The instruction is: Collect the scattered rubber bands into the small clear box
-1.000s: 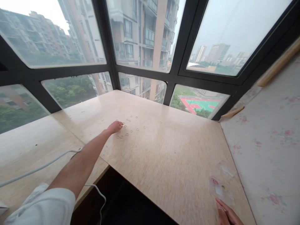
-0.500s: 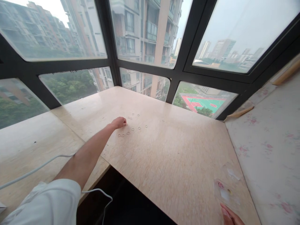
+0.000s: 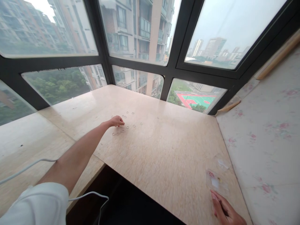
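Observation:
Small thin rings lie scattered on the pale marble-patterned surface, among them a ring and another ring. My left hand reaches out among them. Its fingers are closed in a pinch, and whatever lies between the fingertips is too small to make out. At the lower right, my right hand has thumb and forefinger pressed together; what they may hold does not show. Just beyond its fingertips lies a clear plastic packet with a red mark and a white label.
A single ring lies apart to the right. Another clear plastic piece lies beside the flowered wall. A white cable hangs over the dark gap at the front edge. Dark-framed windows border the back.
The view has swung slightly right. My left hand has shifted a little right and nearer over the surface; a ring by its fingertips no longer shows. More of my right hand is in view.

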{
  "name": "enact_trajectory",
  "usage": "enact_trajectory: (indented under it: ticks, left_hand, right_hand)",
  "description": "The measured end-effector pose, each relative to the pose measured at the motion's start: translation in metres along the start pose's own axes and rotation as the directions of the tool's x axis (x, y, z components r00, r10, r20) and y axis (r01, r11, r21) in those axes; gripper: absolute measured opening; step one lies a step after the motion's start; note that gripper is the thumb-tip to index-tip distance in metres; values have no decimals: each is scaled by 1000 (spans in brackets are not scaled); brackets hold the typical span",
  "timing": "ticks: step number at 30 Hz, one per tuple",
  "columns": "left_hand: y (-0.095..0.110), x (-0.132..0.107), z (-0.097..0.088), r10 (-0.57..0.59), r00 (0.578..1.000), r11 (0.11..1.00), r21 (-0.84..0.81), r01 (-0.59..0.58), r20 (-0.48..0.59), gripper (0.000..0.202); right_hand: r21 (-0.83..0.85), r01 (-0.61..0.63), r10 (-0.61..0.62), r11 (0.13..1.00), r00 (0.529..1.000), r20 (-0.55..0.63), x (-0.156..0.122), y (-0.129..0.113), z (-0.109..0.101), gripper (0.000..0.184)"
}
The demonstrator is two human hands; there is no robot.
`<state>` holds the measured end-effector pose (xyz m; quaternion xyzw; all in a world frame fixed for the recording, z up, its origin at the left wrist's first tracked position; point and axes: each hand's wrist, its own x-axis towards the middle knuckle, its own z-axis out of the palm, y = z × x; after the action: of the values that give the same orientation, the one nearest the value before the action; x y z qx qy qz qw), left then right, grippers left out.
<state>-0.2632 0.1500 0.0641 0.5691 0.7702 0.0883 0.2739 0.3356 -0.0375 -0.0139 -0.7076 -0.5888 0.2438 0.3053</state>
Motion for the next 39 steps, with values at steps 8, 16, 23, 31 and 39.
enact_trajectory:
  ticks: [8, 16, 23, 31, 39]
  left_hand:
    - [47, -22, 4, 340, 926, 636, -766, -98, 164, 21]
    - [139, -37, 34, 496, 849, 496, -861, -107, 180, 26]
    - [230, -55, 88, 648, 707, 536, -829, -158, 284, 21]
    - [340, -96, 187, 744, 600, 606, -676, -420, 295, 16]
    - [381, -120, 256, 818, 545, 565, -435, -701, 184, 14]
  right_hand:
    - [-45, 130, -132, 990, 990, -44, -2, -8, 4, 53]
    - [-41, 183, -185, 982, 980, -69, -4, -14, 7, 47]
    - [-22, 190, -191, 981, 980, -61, -4, -25, 4, 41]
    - [41, 172, -170, 984, 984, -48, -6, -30, 0, 38]
    - [117, 163, -161, 980, 986, -32, -5, -31, -3, 36]
